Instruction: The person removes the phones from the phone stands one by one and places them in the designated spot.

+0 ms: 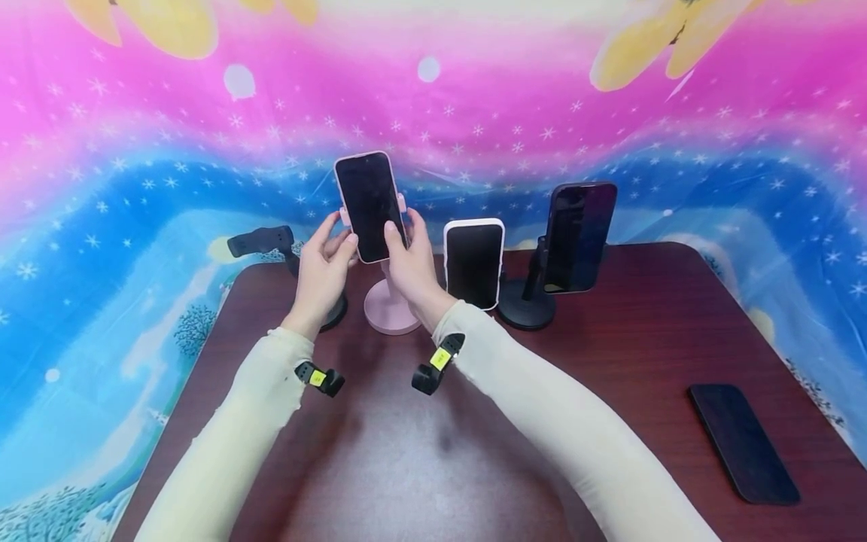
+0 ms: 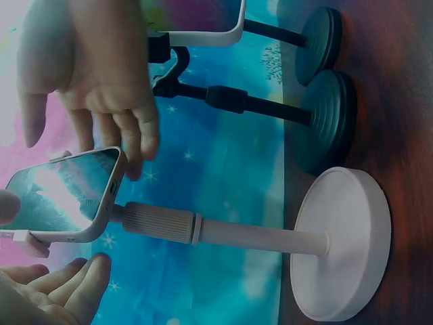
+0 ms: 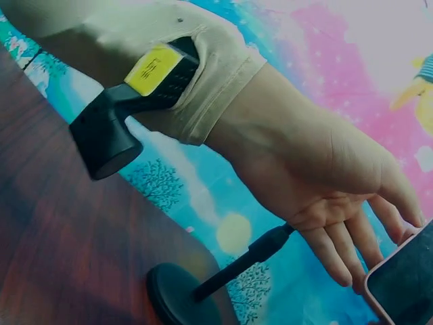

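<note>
A smartphone (image 1: 369,203) with a pale pink edge and dark screen sits tilted back in the side clamps of a pink phone stand (image 1: 391,320). My left hand (image 1: 321,275) holds the phone's lower left edge, its index finger by the clamp. On the other side, my right hand (image 1: 413,263) grips the phone with its thumb lying over the screen. From the left wrist, the stand's round base (image 2: 345,244) and ribbed collar (image 2: 159,222) show below the phone (image 2: 74,196). In the right wrist view, the left hand's fingers (image 3: 338,250) reach the phone's edge (image 3: 406,277).
Right of the pink stand stand a white-framed phone (image 1: 474,263) and a dark phone (image 1: 581,237) on a black stand (image 1: 527,305). Another black stand (image 1: 260,241) is behind my left hand. A black phone (image 1: 745,444) lies flat on the brown table (image 1: 650,339). A patterned cloth (image 1: 474,113) hangs behind.
</note>
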Demonstrator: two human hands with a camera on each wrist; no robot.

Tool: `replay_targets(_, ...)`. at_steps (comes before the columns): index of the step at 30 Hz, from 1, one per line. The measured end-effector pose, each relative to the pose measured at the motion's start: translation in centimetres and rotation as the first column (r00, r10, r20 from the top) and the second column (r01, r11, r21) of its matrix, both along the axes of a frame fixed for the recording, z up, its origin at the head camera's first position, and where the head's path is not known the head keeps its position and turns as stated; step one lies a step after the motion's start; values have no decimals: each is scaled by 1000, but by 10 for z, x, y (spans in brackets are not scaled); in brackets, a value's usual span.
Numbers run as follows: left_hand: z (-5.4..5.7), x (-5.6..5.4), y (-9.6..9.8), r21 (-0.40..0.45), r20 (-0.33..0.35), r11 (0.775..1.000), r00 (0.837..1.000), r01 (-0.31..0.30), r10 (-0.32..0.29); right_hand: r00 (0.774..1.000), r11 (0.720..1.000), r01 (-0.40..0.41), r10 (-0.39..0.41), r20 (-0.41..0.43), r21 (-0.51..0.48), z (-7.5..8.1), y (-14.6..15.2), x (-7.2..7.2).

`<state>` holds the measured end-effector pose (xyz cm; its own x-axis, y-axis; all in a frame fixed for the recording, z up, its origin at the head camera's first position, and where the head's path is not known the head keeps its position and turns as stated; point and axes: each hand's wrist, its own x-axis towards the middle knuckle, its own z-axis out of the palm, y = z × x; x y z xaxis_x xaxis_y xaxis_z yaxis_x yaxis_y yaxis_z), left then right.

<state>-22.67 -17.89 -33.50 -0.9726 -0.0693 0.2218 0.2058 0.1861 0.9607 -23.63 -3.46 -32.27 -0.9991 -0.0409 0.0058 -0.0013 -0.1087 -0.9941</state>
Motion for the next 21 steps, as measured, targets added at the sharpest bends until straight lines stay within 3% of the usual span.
replay_targets(6,7,-6,4,11,-36,1000,999,-9,9,997,997,40,-35,-67,72,9,2,-13)
replay_targets(11,9,-12,6,13,-76,1000,997,-16,17,996,992,31,-19,-92,120,14,4,-19)
replay_targets(15,10,-14,6,29,-80,999,997,-19,21,994,995,35,-26,-105,90,16,4,-21)
replay_targets(21,8,-15,6,46,-73,996,994,-78,81,991,993,99,-93,-94,61,13,4,-22)
